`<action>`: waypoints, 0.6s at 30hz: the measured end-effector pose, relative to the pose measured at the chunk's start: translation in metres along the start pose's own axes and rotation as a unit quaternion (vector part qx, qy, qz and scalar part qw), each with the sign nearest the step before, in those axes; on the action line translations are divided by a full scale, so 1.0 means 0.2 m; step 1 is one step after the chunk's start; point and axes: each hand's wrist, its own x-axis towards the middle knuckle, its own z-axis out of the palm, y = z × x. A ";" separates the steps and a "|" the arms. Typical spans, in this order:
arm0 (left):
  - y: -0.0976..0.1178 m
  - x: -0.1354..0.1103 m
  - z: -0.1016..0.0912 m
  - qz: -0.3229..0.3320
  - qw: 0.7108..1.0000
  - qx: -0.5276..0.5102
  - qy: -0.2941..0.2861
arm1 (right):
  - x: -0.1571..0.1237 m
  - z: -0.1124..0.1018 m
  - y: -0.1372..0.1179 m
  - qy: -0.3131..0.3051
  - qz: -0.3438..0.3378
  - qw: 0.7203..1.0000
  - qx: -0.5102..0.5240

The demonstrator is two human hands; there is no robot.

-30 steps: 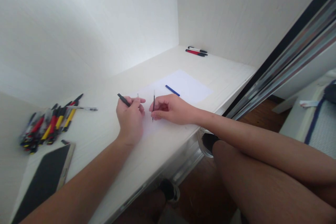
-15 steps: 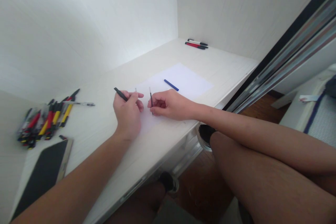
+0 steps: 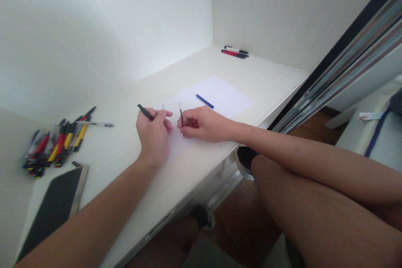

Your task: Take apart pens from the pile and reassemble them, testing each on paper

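My left hand (image 3: 153, 132) is closed around a black pen part (image 3: 145, 112), whose flat end sticks out to the upper left. Beyond its fingers a small clear tip (image 3: 163, 106) shows; the rest of that piece is hidden. My right hand (image 3: 204, 123) pinches a thin dark ink refill (image 3: 181, 113) with a clear upper end, held nearly upright between thumb and fingertips. Both hands are over a white sheet of paper (image 3: 234, 96), a small gap apart. On the sheet, just beyond my right hand, lies a short blue stick-like piece (image 3: 204, 101).
A pile of red, yellow, black and clear pens (image 3: 59, 142) lies at the left, with one clear pen (image 3: 97, 124) pointing right. A dark tablet-like device (image 3: 52, 207) rests at the near left. Several pens (image 3: 235, 52) lie by the back corner wall. The desk's front edge (image 3: 188, 194) runs above my legs.
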 end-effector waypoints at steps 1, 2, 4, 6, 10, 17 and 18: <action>0.00 0.00 0.00 0.000 1.000 -0.001 -0.002 | 0.00 0.00 0.00 -0.002 -0.001 1.000 -0.002; 0.00 0.00 0.00 -0.001 1.000 -0.002 -0.003 | 0.00 0.00 0.00 -0.005 -0.001 1.000 -0.004; 0.00 0.00 0.00 -0.001 1.000 -0.005 -0.004 | 0.00 0.00 0.00 -0.009 -0.003 1.000 -0.004; 0.00 0.00 0.00 0.000 1.000 -0.007 -0.005 | 0.00 0.00 0.00 -0.008 -0.004 1.000 -0.003; -0.01 0.00 0.00 0.007 1.000 -0.009 -0.009 | 0.00 -0.01 0.00 -0.009 -0.001 1.000 -0.006; -0.01 0.00 -0.01 0.005 1.000 -0.009 -0.016 | 0.00 0.00 0.01 -0.003 -0.003 1.000 -0.004; -0.01 0.00 -0.01 0.006 1.000 -0.008 -0.017 | 0.00 0.00 0.01 -0.003 -0.005 1.000 0.000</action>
